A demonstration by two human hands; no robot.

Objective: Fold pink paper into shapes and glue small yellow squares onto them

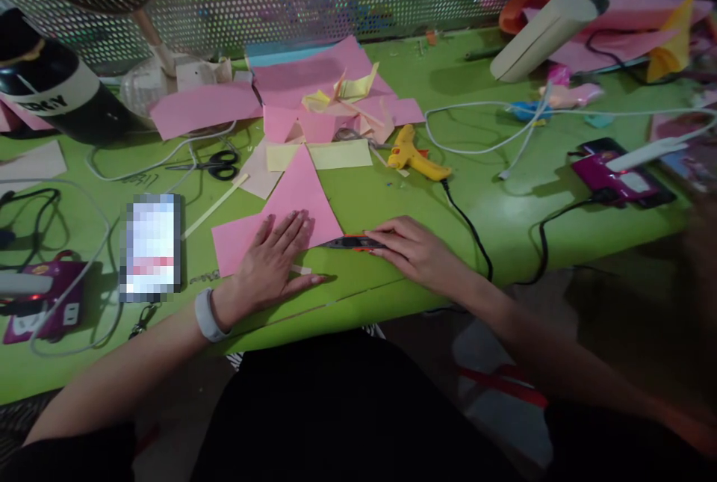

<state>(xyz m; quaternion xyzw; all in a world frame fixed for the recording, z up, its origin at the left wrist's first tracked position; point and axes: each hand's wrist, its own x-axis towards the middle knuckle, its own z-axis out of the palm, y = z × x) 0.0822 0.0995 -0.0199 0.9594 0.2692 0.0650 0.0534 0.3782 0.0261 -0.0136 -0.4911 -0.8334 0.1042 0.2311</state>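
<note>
In the head view, my left hand [274, 261] lies flat with its fingers stretched out, pressing on a folded pink paper sheet [305, 194]. The sheet rises to a pointed triangle, with a flap out to the left. My right hand [420, 254] is closed around what looks like a black-and-red utility knife [350, 242]. Its thin tip points left and lies along the paper's lower right edge. Part of the handle is hidden by my fingers. A narrow paper strip [301, 270] shows beside my left thumb.
Behind the sheet are pink paper pieces [336, 78] and pale yellow scraps [344, 155]. Black scissors [218, 165] and a phone [151, 243] are at left. A yellow glue gun [420, 157] with a black cord lies right. Purple power boxes [613, 175] and white cables occupy both sides.
</note>
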